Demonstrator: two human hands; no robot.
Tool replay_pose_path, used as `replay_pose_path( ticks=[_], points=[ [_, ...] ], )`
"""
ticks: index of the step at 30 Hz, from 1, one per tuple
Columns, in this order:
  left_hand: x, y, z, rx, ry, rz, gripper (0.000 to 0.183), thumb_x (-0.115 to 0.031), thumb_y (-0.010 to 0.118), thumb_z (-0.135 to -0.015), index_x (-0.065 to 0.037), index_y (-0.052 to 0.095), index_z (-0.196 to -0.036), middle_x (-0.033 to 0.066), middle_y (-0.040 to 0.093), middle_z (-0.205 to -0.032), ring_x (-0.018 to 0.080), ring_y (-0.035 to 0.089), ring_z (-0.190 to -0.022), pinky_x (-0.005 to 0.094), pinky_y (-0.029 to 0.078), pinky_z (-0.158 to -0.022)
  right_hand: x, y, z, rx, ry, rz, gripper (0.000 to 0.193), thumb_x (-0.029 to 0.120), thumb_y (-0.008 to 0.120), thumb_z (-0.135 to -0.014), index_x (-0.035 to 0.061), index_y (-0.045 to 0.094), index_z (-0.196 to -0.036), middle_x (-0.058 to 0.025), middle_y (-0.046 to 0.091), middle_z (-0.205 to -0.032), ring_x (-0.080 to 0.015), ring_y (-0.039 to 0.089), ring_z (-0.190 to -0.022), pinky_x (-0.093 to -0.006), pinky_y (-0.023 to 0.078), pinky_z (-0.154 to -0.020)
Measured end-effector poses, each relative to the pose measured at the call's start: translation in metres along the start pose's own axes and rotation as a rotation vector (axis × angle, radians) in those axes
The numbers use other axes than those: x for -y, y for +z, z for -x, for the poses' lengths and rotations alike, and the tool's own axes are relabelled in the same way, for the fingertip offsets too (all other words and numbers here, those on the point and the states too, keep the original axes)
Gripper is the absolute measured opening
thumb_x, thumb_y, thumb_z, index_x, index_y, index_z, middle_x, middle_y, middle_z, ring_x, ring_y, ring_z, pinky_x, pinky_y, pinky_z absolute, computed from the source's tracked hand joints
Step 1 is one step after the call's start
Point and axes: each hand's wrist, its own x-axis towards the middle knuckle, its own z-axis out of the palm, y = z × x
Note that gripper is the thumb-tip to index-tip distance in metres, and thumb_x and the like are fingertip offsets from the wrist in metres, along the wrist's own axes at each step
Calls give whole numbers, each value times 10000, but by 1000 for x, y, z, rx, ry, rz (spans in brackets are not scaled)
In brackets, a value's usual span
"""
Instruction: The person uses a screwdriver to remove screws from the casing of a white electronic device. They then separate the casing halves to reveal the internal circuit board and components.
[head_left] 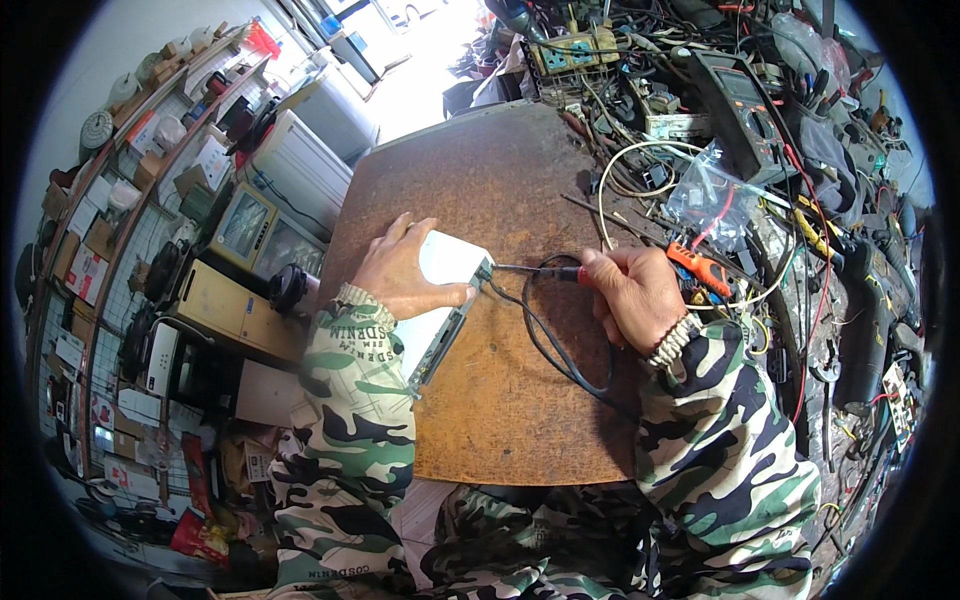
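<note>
A flat white box-shaped device (455,258) with a dark side edge lies tilted on the brown table (480,430). My left hand (400,272) grips it from the left, thumb across its near part and fingers over the far side. In my right hand (637,290) is a screwdriver (562,273) with a dark and red handle, held closed between thumb and fingers. Its thin shaft points left, and the tip meets the device's right corner. A black cable (540,325) leaves that same corner and loops over the table beneath the screwdriver.
Along the right runs a heap of cables and tools, with a multimeter (745,115), an orange-handled tool (700,268), and a clear plastic bag (712,195). Shelves of boxes (130,150) and small cabinets (240,310) stand left. A dark-lidded jar (292,288) sits by the table's left edge.
</note>
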Motion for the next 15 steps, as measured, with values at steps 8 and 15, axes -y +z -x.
replay_pose_path(
  ticks=[8,15],
  points=[
    [1,-2,-3,-5,21,24,1136,-607,820,-745,-112,318,-1636,262,220,-1696,509,256,-1543,592,289,-1253,-3,-8,4,298,49,29,418,337,680,-1027,-57,763,-915,-92,688,-640,-167,635,-535,-369,495,-522],
    [0,-3,-1,-11,33,52,1108,-594,826,-735,-94,365,-1609,282,266,-1666,527,314,-1505,597,342,-1225,-11,-2,11,149,-239,313,266,224,774,-927,-25,756,-1018,-198,712,-764,-315,727,-745,-415,536,-685]
  ],
)
